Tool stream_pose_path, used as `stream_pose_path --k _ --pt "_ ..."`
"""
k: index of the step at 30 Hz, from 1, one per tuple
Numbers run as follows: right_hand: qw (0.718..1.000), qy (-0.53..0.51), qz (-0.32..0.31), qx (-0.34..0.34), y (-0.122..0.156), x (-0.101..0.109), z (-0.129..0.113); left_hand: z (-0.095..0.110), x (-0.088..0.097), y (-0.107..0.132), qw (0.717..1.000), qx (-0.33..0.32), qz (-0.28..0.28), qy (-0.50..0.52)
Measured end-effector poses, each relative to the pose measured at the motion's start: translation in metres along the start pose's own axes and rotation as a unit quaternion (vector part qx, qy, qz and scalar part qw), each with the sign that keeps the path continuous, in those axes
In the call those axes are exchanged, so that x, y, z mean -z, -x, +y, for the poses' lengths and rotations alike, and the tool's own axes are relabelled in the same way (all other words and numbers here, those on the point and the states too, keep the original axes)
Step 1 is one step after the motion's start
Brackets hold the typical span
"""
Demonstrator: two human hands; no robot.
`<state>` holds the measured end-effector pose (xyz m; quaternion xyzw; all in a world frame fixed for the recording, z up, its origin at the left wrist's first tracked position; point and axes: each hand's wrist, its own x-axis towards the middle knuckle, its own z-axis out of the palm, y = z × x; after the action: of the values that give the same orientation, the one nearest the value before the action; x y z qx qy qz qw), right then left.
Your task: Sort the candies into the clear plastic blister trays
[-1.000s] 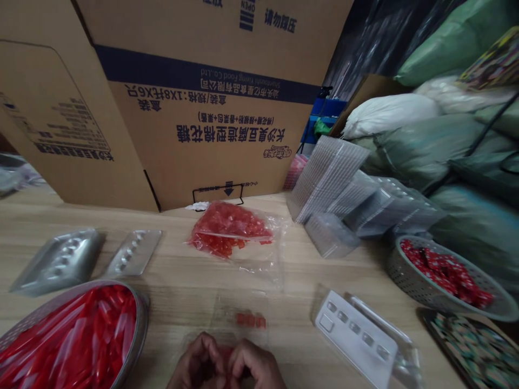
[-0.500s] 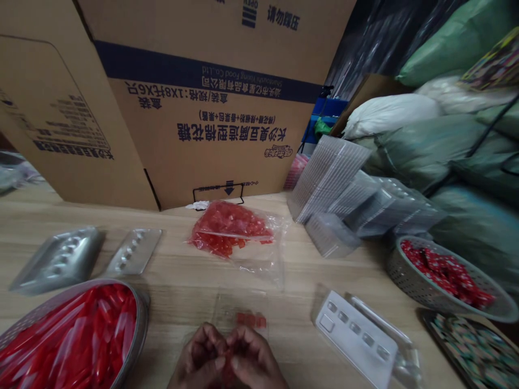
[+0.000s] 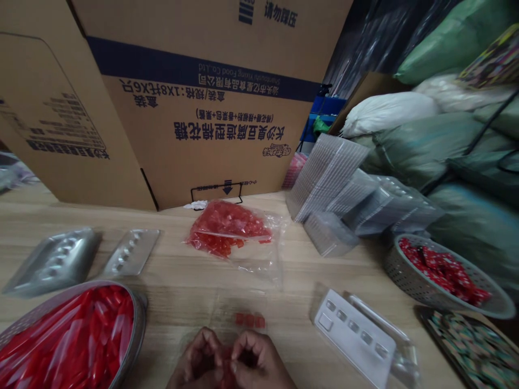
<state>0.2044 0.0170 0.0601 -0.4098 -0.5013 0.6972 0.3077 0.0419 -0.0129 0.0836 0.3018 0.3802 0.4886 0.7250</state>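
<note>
At the bottom centre my left hand (image 3: 198,359) and my right hand (image 3: 259,359) meet, thumbs and fingertips pinched together. Between them is a small red translucent piece (image 3: 227,367), blurred and largely covered by the fingers. Just beyond the hands lies a clear plastic tray (image 3: 223,305) holding several small red squares (image 3: 250,320) in a row. Farther back on the table rests a clear bag (image 3: 227,227) filled with red pieces, its loose end spread to the right.
A large cardboard box (image 3: 203,135) stands behind. On the left are a basket of red tubes (image 3: 81,335) and clear moulded trays (image 3: 57,256). To the right are a white moulded tray (image 3: 354,335), stacked clear trays (image 3: 328,173), a basket of red packets (image 3: 441,270) and a dark tray (image 3: 470,346).
My hands have drawn slightly apart, the right one shifting a little to the right, with the red piece still between them. The whole view has shifted slightly.
</note>
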Motion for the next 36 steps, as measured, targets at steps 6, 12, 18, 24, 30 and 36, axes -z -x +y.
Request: stream_pose_path --k 6,12,18,24,30,36 --pt "0.983 0.093 0.079 0.137 -0.011 -0.003 -0.03 0.007 -0.005 -0.026 0.994 -0.031 0.107 0.013" --pt "0.93 0.308 0.022 0.199 -0.01 0.009 -0.035 -0.012 0.007 -0.037 0.99 -0.041 0.125 -0.057" --pt "0.863 0.474 0.008 0.176 -0.045 0.015 -0.024 0.009 0.021 -0.053 0.85 -0.152 0.104 -0.494" --pt "0.863 0.471 0.027 0.183 -0.049 0.015 -0.021 0.017 0.022 -0.062 0.837 -0.132 0.021 -0.531" --pt "0.902 0.37 0.091 0.201 -0.097 0.053 -0.061 0.018 0.016 -0.074 0.829 -0.116 0.002 -0.547" --pt "0.884 0.385 0.165 0.209 -0.176 0.077 -0.079 0.014 0.019 -0.073 0.824 -0.109 0.029 -0.555"
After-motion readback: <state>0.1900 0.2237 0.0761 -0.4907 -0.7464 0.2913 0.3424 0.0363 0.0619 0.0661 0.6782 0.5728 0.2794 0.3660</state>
